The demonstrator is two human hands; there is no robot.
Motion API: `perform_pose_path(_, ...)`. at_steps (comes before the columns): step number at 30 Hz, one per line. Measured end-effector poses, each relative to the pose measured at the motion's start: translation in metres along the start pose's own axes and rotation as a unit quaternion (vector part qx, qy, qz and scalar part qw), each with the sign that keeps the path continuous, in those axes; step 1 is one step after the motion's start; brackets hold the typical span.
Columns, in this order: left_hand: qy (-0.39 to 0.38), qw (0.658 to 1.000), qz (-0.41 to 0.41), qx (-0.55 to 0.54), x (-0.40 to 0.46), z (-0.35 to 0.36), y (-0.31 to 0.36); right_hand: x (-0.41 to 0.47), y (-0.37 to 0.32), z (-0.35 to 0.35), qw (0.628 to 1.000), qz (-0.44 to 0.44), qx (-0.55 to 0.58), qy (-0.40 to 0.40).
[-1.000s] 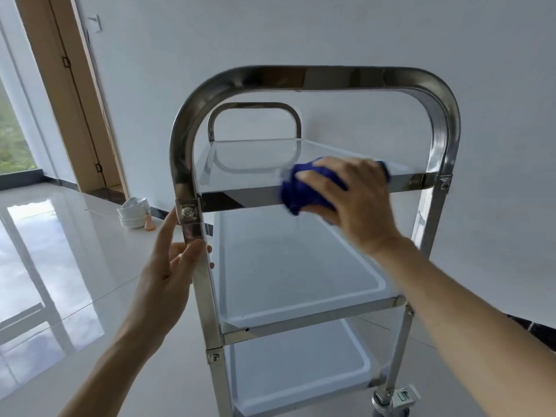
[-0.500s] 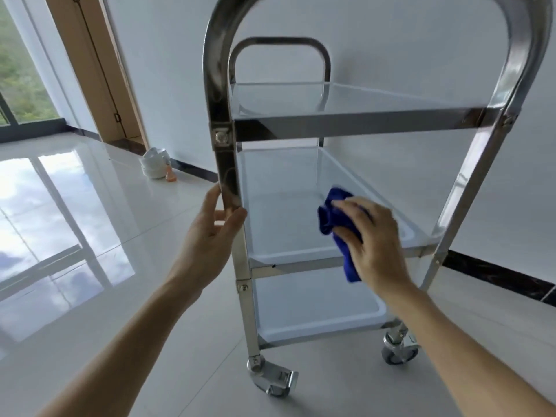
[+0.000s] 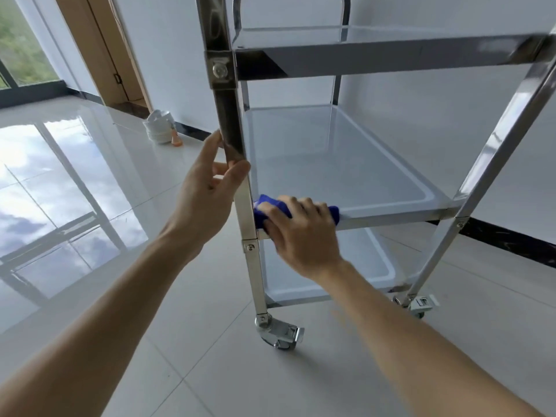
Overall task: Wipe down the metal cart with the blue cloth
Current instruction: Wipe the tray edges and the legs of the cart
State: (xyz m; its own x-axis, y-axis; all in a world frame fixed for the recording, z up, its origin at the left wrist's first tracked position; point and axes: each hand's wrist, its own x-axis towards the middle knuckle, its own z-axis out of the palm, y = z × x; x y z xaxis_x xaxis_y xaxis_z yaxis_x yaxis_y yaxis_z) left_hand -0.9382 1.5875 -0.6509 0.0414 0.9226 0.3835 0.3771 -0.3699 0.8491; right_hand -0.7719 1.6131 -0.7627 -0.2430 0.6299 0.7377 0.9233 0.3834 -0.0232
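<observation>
Under right hand (image 3: 301,236) (pressing): blue cloth (image 3: 261,209).

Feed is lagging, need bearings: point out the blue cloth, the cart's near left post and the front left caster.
blue cloth (image 3: 261,212): head view, exposed left end.
near left post (image 3: 229,121): head view, above left hand.
front left caster (image 3: 278,332): head view, brake bracket.

Both bare arms reach forward.
Left hand (image 3: 207,191) curls, thumb and fingers pinched; right hand (image 3: 301,233) lies palm down, fingers bent.
</observation>
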Motion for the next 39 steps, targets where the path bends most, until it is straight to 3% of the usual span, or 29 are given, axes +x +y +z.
perform_pose_path(4, -0.021, 1.0, 0.01, 0.009, 0.001, -0.004, -0.002, -0.014, 0.077, -0.014, 0.999, -0.002, -0.031, 0.039)
perform_pose_path(8, -0.039, 0.999, 0.013, 0.011, 0.003, -0.001, 0.0, -0.025, 0.123, -0.022, 0.989, 0.099, -0.063, 0.085)
perform_pose_path(12, -0.048, 0.999, 0.02, 0.01, 0.002, 0.002, -0.001, -0.015, 0.077, -0.007, 0.984, 0.112, -0.058, 0.122)
perform_pose_path(17, -0.032, 0.999, 0.02, 0.008, 0.002, 0.0, -0.001, 0.004, -0.006, 0.018, 0.995, 0.06, -0.017, 0.076)
perform_pose_path(20, -0.015, 1.0, 0.022, 0.011, 0.003, -0.005, -0.003, 0.009, -0.005, 0.017, 0.997, 0.011, -0.022, 0.068)
perform_pose_path(24, -0.004, 1.0, 0.007, 0.018, 0.006, -0.012, -0.009, -0.001, 0.054, 0.0, 0.998, -0.005, -0.028, 0.058)
perform_pose_path(28, -0.009, 1.0, 0.011, 0.011, 0.01, -0.014, -0.011, -0.023, 0.148, -0.032, 0.994, 0.047, -0.073, 0.068)
perform_pose_path(31, -0.032, 0.999, 0.016, -0.002, 0.012, -0.012, -0.012, -0.031, 0.177, -0.04, 0.99, 0.09, -0.083, 0.072)
perform_pose_path(35, -0.031, 0.999, 0.03, 0.009, 0.012, -0.008, -0.015, -0.024, 0.139, -0.027, 0.979, 0.162, -0.083, 0.09)
perform_pose_path(39, -0.021, 0.998, 0.055, 0.001, 0.01, -0.008, -0.019, -0.006, 0.066, -0.006, 0.991, 0.106, -0.035, 0.079)
